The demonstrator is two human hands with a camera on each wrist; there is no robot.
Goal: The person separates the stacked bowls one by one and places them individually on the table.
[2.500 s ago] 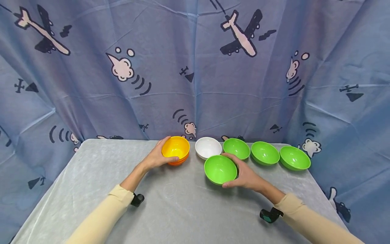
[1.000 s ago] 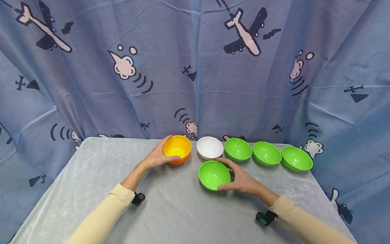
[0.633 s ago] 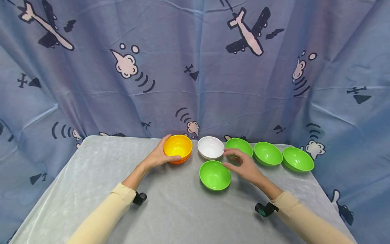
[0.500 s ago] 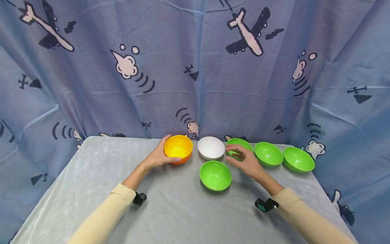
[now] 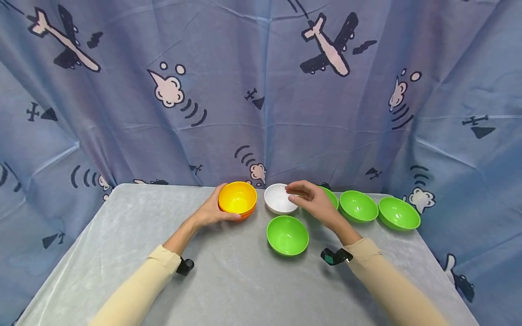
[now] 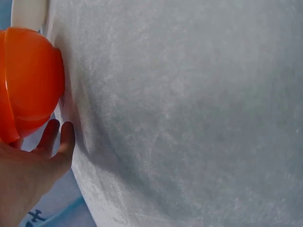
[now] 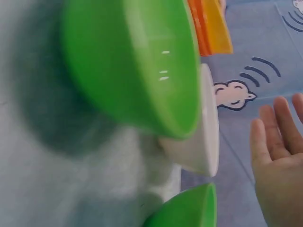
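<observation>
Progress appears partial: left hand (image 5: 213, 209), grip curled, holds yellow bowl (image 5: 238, 197) stacked over orange bowl (image 6: 35, 75), while white bowl (image 5: 277, 200) and four green bowls (image 5: 287, 235) stand outside that stack on tabletop (image 5: 228, 280), right hand (image 5: 316, 203) near the white one, grip parted and empty.

In the head view, the right hand (image 5: 316, 204) covers part of the white bowl (image 5: 277, 199) and of the leftmost back green bowl (image 5: 331, 196); the yellow bowl (image 5: 238, 197) hides most of the orange stack (image 5: 247, 215) beneath. Left wrist view: left hand (image 6: 31, 172) cut off at left. Right wrist view: front green bowl (image 7: 128, 66) blurred, cut off at top
</observation>
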